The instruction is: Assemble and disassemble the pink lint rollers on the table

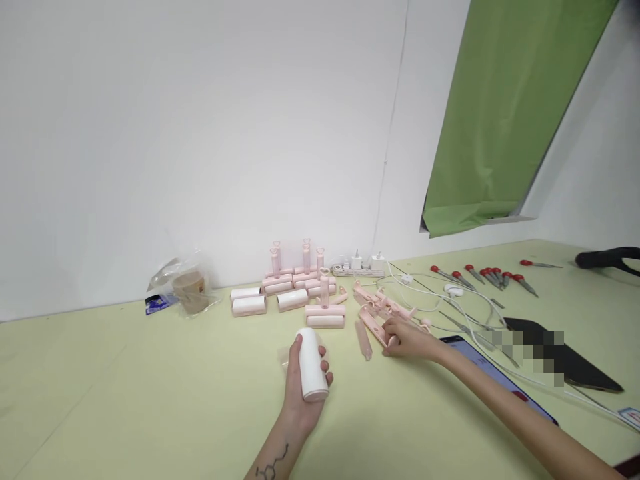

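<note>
My left hand (299, 407) is wrapped round a white lint roller refill (312, 365), held up nearly upright above the table. My right hand (411, 341) reaches to the right of it, its fingers closed on the near end of a pink lint roller holder (370, 323). A loose pink handle (363, 340) lies just left of that holder. Other pink holder parts (395, 305) are heaped behind my right hand. Beyond the refill, an assembled pink lint roller (325, 315) stands with its handle up.
More lint rollers (277, 283) and white refills (249, 305) stand near the wall. A bagged cup (193, 293) is at left. To the right lie a power strip (357, 271), white cables (467, 317), red-tipped tools (493, 277), a phone (495, 377) and a dark flat object (575, 370).
</note>
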Available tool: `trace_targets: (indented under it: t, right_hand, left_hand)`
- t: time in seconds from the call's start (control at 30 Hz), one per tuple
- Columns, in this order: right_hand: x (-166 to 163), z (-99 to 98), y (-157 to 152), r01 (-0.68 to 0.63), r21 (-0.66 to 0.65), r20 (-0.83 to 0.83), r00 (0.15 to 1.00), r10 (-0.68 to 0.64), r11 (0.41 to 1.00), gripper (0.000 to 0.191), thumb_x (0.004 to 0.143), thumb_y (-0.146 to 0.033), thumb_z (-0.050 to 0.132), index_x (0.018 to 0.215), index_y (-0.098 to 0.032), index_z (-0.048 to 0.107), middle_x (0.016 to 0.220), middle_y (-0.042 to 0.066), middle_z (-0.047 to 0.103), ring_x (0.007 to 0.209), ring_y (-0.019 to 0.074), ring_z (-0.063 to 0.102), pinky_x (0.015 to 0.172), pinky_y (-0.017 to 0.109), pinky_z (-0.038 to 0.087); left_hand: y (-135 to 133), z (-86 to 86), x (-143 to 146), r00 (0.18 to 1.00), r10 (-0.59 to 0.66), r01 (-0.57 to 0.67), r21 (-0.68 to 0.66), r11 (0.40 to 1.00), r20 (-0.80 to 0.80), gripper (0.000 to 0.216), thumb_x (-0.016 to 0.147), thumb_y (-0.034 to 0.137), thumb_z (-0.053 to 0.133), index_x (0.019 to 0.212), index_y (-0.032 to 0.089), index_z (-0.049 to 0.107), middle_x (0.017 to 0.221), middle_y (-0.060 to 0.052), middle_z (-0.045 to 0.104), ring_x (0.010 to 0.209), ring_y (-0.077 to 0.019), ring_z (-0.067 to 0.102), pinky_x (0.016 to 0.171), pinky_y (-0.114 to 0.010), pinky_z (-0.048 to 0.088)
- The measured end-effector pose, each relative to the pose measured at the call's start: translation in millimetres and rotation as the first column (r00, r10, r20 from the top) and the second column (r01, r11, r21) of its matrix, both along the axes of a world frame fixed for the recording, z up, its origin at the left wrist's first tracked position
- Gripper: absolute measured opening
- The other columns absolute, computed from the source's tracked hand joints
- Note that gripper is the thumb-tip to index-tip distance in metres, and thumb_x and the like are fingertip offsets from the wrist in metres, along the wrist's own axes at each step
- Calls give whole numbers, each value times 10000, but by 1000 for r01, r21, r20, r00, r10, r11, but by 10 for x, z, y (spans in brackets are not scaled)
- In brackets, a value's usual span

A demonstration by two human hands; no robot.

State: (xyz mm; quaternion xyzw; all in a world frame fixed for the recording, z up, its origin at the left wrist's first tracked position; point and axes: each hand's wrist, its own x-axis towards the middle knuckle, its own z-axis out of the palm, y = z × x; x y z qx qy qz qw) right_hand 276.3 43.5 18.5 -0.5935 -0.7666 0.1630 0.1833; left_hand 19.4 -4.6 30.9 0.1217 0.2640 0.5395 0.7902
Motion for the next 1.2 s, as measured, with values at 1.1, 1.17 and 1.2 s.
trace_targets:
  t: [1.1, 1.17, 1.2]
  right_hand:
    - [-883, 462, -523, -150, 26, -123, 981, 152, 988, 192, 702, -149, 384, 865, -226, 450, 565, -59, 478, 516, 118, 437, 470, 196, 264]
    - [-839, 501, -490, -191, -14, -64, 980, 189, 982, 163, 656, -156, 443, 806, -203, 488, 594, -43, 505, 542, 115, 461, 464, 189, 275]
    - [-818, 518, -473, -232, -52, -38, 972, 230, 971, 146, 634, -161, 470, 773, -192, 501, 609, -35, 520, 549, 113, 471, 460, 186, 282]
  left_hand:
    - [-144, -26, 36, 739, -346, 560, 242, 792, -578, 619, 594, 316, 701, 1106, 266, 357, 791, 11, 540, 611, -148, 573, 578, -311, 470]
    - [-108, -19, -4, 657, -233, 578, 281, 766, -717, 656, 557, 265, 723, 1111, 266, 372, 837, 20, 526, 699, -145, 545, 640, -288, 444]
    - [-93, -13, -29, 605, -181, 598, 292, 747, -775, 675, 545, 256, 728, 1122, 268, 378, 876, 18, 524, 754, -152, 531, 673, -284, 430]
